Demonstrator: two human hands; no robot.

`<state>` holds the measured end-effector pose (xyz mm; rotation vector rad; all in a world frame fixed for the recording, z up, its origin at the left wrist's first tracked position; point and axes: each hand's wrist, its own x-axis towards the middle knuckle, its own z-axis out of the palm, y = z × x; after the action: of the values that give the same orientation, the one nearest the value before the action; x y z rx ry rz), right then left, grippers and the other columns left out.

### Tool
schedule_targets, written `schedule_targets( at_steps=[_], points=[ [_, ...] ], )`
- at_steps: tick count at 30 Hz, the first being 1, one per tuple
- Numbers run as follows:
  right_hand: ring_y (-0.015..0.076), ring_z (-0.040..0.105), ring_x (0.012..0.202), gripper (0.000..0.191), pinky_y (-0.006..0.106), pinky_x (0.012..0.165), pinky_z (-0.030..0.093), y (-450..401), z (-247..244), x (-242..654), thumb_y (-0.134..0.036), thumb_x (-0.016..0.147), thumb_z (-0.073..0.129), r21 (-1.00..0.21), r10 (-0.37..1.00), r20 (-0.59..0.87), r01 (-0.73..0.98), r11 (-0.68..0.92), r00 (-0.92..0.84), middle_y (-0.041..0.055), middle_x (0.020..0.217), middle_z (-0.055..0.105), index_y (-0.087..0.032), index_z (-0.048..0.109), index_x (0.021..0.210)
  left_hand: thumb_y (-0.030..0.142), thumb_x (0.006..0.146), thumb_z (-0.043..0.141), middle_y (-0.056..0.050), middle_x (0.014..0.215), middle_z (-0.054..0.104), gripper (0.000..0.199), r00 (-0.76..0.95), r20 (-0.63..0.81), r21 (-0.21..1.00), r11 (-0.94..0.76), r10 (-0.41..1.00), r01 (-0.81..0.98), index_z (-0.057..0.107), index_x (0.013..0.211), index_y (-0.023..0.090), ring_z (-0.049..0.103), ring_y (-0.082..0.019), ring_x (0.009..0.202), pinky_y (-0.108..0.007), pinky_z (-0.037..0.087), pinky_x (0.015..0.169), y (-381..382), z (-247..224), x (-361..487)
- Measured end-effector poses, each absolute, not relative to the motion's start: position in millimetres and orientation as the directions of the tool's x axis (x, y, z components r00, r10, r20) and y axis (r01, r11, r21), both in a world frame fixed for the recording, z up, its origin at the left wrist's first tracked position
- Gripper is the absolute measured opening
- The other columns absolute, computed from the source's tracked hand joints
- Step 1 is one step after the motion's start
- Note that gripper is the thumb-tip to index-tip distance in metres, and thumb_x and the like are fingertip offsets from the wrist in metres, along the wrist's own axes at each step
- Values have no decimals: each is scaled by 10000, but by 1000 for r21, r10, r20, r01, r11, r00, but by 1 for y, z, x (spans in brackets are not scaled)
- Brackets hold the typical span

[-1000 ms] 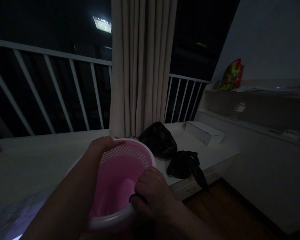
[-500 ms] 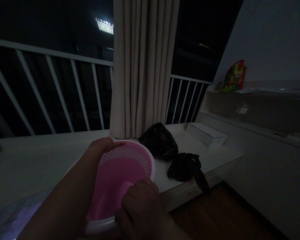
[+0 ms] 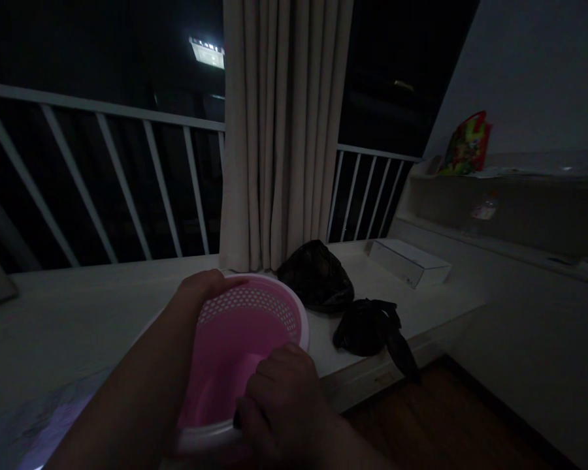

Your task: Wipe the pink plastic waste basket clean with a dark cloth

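Note:
A pink plastic basket [image 3: 225, 372] with a pale rim and a band of holes tilts toward me over the white ledge. My left hand [image 3: 203, 285] is closed over its far-left rim, the thumb lying along the inside and the other fingers hidden behind. At the near-right rim, my right hand [image 3: 284, 391] is a closed fist, knuckles up, its fingers curled over the edge. A small dark bit shows by its thumb, too dim to identify. Inside the basket I see only pink plastic; my left forearm hides its left side.
Beyond the basket, a crumpled black plastic bag [image 3: 316, 277] and a tied black bag [image 3: 367, 329] lie on the ledge [image 3: 318, 356]. A white box [image 3: 409, 261] stands farther right. A curtain [image 3: 284, 130] and railing [image 3: 149, 150] back the ledge; a bottle [image 3: 485, 207] sits on a shelf.
The whole view has shifted slightly, so the basket and bags appear a little farther right. Both hands keep the same places on the rim.

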<state>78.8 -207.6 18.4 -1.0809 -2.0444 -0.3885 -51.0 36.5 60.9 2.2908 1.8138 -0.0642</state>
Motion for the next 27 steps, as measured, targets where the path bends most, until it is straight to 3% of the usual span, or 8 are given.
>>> schedule_targets(
  at_steps=[6, 15, 20, 27],
  points=[
    [142, 455, 540, 345, 342, 588, 265, -203, 18, 86, -249, 862, 399, -119, 578, 765, 820, 560, -284, 11, 518, 538, -186, 482, 533, 851, 652, 388, -218, 1155, 680, 901, 219, -143, 153, -197, 965, 968, 737, 1079, 138, 631, -383, 1055, -413, 489, 837, 36, 61, -52],
    [137, 447, 518, 274, 330, 544, 238, -197, 5, 67, -281, 810, 448, -87, 455, 850, 781, 619, -266, -4, 515, 535, -192, 483, 554, 851, 651, 382, -218, 1142, 686, 887, 220, -137, 159, -198, 966, 967, 747, 1038, 141, 642, -382, 1029, -422, 501, 819, 34, 61, -54],
    [148, 467, 578, 293, 344, 620, 292, -197, 14, 86, -223, 824, 411, -142, 524, 824, 817, 559, -215, 16, 517, 534, -184, 465, 538, 853, 652, 370, -228, 1121, 690, 885, 217, -120, 154, -197, 969, 968, 756, 1011, 142, 644, -395, 1017, -437, 503, 807, 34, 61, -55],
    [184, 515, 596, 246, 364, 622, 338, -202, 2, 45, -350, 751, 556, -114, 598, 774, 884, 453, -207, 36, 543, 584, -195, 543, 561, 851, 653, 377, -225, 1132, 688, 905, 215, -137, 142, -196, 967, 970, 739, 1063, 129, 644, -389, 1014, -431, 499, 825, 31, 64, -54]
  ],
)
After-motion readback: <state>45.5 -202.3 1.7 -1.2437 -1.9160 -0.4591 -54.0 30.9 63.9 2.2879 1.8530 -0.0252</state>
